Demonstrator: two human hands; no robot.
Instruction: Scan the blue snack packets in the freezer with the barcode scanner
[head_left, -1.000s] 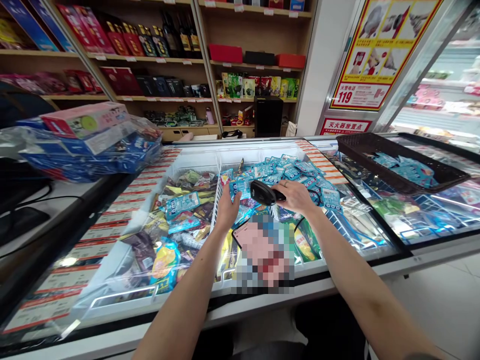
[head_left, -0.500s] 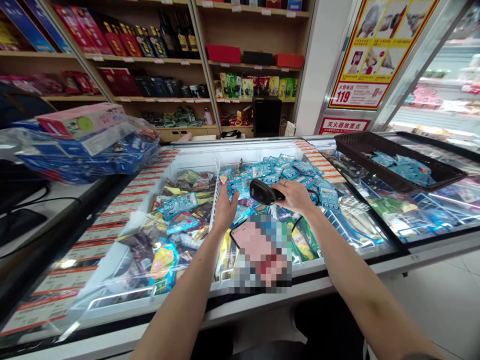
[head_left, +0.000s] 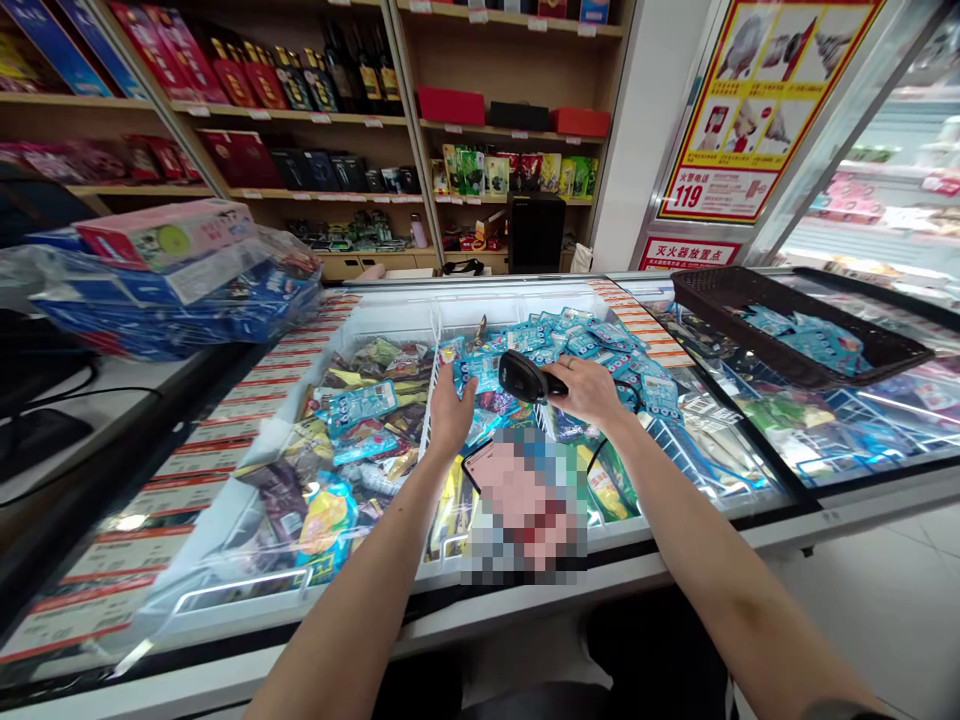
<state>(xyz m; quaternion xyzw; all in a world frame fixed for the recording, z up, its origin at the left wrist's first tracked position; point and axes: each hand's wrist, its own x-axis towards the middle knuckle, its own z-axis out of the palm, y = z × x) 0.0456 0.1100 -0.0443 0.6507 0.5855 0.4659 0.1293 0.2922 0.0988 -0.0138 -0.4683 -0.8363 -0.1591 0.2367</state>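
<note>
I stand at an open chest freezer (head_left: pixel 517 296) full of wrapped ice creams. My right hand (head_left: pixel 592 388) grips a black barcode scanner (head_left: pixel 521 376), its head pointing left over a heap of blue packets (head_left: pixel 577 335). My left hand (head_left: pixel 450 410) reaches into the freezer beside a white wire divider (head_left: pixel 429 400) and holds up a blue packet (head_left: pixel 480 372) in front of the scanner. A phone-like device with a blurred screen (head_left: pixel 525 500) lies on the freezer's near edge.
A dark tray (head_left: pixel 757 290) with more blue packets rests on the glass lid at the right. Stacked blue boxes in plastic wrap (head_left: pixel 180 290) sit on the left counter. Shelves of boxed goods (head_left: pixel 315 120) line the back wall; a red and yellow poster (head_left: pixel 750 100) hangs at the right.
Both hands have shifted slightly up and away from me over the freezer. The scanner stays in my right hand, and the left hand stays at the blue packet.
</note>
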